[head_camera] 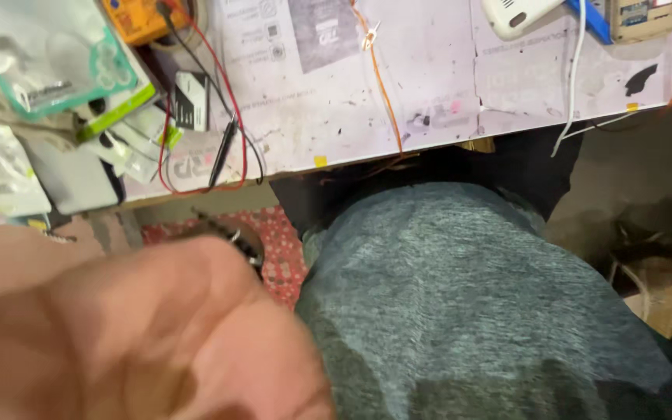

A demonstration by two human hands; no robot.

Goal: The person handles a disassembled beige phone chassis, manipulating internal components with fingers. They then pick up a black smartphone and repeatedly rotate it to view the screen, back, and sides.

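Black probe (223,152) upright-diagonal beyond blurred left hand (130,342)

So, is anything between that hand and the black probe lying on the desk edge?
Only a small dark ridged thing, just above the blurred left hand. The probe lies uncovered on the desk, higher up.

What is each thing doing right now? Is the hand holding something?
left hand: close to the camera, blurred; cannot tell if it holds anything.
right hand: not in view.
black probe: lying on the table, red and black leads attached.
yellow meter: on the table, partly out of view.
white cable: hanging over the table edge.
plastic packets: piled at the left of the table.
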